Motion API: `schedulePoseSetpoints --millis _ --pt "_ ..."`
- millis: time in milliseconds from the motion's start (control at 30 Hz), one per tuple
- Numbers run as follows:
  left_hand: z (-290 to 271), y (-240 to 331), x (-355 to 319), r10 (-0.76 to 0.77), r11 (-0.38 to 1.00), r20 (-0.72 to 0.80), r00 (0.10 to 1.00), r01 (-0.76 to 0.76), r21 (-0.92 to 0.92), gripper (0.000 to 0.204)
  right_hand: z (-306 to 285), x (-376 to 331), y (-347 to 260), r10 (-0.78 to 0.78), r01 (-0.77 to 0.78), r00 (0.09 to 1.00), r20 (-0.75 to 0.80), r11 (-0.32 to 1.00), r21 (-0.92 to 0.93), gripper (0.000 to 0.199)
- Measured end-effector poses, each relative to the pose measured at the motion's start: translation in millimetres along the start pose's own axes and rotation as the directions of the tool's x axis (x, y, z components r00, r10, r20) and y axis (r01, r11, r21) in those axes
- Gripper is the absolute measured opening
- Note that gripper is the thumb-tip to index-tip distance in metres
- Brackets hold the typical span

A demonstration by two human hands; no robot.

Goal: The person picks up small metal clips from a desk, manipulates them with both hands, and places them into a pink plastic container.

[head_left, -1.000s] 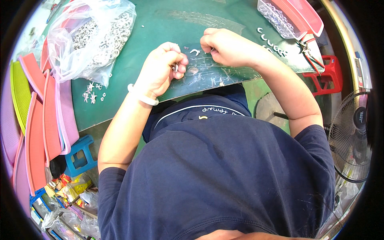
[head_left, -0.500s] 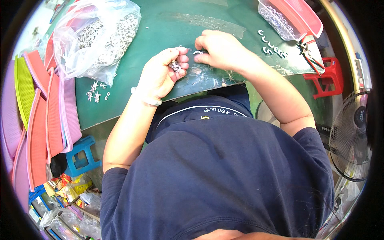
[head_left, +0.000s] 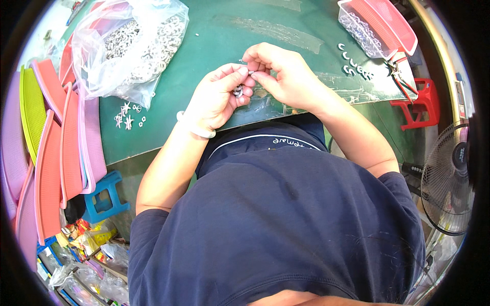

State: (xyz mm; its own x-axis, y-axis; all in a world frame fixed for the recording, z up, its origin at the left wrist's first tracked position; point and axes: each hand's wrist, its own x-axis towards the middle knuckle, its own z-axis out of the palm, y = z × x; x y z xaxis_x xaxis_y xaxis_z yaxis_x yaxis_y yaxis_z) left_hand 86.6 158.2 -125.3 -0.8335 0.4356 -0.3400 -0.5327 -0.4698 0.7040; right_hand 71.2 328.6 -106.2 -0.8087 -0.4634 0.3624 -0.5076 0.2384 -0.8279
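My left hand (head_left: 218,97) is closed, its curled fingers around several small black-and-white curved pieces (head_left: 238,92). Its thumb and forefinger pinch a tiny light part (head_left: 250,73) at their tips. Over the green table (head_left: 214,51), my right hand (head_left: 288,76) meets it with fingers bent and thumb against the same spot. What the right fingers grip is too small and covered to make out. Right of the hands, a loose group of white curved pieces (head_left: 360,70) lies on the tabletop.
A clear plastic bag (head_left: 168,51) full of black-and-white pieces stands at the left, star-shaped pieces (head_left: 127,122) before it. Red-handled pliers (head_left: 400,84) lie near a clear tub (head_left: 362,33) at the right. Colourful baskets (head_left: 48,168) crowd the left; a fan (head_left: 444,178) stands right.
My right hand has moved in from the right, and its fingertips now meet those of my left hand. The curved pieces remain in my left hand.
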Motion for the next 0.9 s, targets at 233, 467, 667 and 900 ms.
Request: schedulePoseSetpoints --millis 233,467,667,900 --pt "5.0 6.7 -5.8 0.052 0.998 0.049 0.997 -0.05 -0.049 0.013 6.3 -7.8 13.1 0.039 -0.017 0.992 -0.116 0.983 0.185 0.019" --pt "4.1 2.9 -6.3 0.049 0.994 0.052 0.997 -0.044 -0.105 0.017 0.6 -7.5 11.3 -0.064 0.065 0.998 -0.017 0.996 0.062 0.013" --pt "7.1 3.3 -6.0 0.044 0.939 0.075 0.996 -0.015 -0.345 0.039 4.8 -1.4 14.3 0.381 -0.264 0.922 -0.065 0.746 0.612 0.007" --pt "3.5 2.0 -9.9 0.055 0.901 0.088 0.995 -0.011 -0.434 0.048 -5.2 2.4 7.8 0.414 -0.42 0.9 0.138 0.732 0.537 0.018"
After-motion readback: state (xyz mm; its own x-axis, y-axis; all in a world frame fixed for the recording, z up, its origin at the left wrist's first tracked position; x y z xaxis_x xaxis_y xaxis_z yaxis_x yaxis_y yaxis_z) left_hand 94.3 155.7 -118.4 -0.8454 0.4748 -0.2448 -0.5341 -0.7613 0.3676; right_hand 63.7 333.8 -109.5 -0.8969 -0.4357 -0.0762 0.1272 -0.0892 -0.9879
